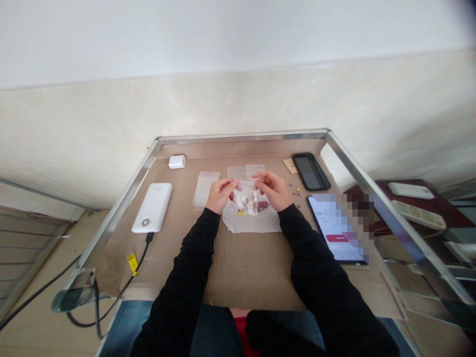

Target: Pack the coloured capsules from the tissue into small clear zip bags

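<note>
Pinching top of clear bag (248, 198), left hand (220, 194) and right hand (273, 190) fingers closed on it; beads (246, 204), perhaps pills, inside; loose beads (263, 204) beside right fingertips.

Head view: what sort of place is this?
Likely a makeshift workbench in a plain room: cardboard-covered metal table, small clear bag held by left hand and right hand, power bank alongside.

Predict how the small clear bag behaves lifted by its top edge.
Probably floppy: the clear bag hangs limp between the left hand and right hand. Likely bottom-heavy, since small pieces gather low inside. Film looks slick, so a pinch may slip.
</note>
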`<state>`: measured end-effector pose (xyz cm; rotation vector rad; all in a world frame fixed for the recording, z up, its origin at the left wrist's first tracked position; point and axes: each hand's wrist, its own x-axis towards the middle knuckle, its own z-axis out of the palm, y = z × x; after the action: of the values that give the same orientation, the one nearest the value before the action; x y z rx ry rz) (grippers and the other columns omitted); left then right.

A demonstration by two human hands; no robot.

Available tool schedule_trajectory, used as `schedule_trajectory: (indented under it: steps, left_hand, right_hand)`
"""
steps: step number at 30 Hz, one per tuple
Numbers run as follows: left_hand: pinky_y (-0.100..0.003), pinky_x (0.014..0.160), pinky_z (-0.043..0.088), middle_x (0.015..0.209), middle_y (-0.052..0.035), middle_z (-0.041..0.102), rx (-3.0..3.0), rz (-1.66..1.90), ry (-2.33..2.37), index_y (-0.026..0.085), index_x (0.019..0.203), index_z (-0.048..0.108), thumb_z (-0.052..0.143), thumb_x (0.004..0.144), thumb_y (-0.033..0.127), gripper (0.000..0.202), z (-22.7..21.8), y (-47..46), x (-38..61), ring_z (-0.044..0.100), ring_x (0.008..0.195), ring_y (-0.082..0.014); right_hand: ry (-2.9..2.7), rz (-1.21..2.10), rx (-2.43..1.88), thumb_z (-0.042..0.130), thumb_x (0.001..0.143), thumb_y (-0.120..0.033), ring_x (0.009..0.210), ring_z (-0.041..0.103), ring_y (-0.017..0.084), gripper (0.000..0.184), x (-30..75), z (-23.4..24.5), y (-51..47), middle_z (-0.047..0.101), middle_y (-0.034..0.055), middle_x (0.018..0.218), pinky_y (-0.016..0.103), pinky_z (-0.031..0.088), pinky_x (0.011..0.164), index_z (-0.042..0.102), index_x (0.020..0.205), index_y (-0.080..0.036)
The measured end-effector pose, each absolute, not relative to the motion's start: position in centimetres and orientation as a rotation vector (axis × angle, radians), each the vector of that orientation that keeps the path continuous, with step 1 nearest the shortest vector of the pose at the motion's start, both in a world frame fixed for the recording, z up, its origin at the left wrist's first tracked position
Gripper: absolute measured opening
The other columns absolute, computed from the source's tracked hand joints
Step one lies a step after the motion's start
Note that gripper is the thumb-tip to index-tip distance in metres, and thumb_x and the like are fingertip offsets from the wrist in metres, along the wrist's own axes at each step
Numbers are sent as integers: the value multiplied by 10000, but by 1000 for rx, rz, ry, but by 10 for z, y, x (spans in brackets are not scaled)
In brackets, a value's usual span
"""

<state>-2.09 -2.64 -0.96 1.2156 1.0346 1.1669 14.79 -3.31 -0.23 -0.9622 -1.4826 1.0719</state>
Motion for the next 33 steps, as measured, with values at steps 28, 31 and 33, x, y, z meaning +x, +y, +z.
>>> schedule_trajectory:
  steps: [28,31,33]
  left_hand:
    - [-192,355,412,565,-14,569,1338,1013,887,106,638,574,566,698,407,307,-6,-38,-7,481,399,-69]
    - [-187,353,413,541,-1,548,1314,1029,893,111,632,561,566,701,397,294,-9,-37,-6,480,398,-68]
    - [-186,351,407,542,2,545,1321,1032,890,110,627,554,557,709,393,294,-10,-36,-6,477,384,-64]
  right_hand:
    - [-1545,1270,-909,513,748,-236,491,430,76,208,138,4,-40,473,-42,565,209,318,461,553,938,-163]
    - [-1567,1275,-909,499,759,-239,505,431,79,187,139,5,-40,481,-36,570,213,321,474,565,916,-162]
    - [-1571,1280,-900,503,760,-247,516,441,81,184,139,6,-40,498,-31,578,214,329,484,568,907,-159]
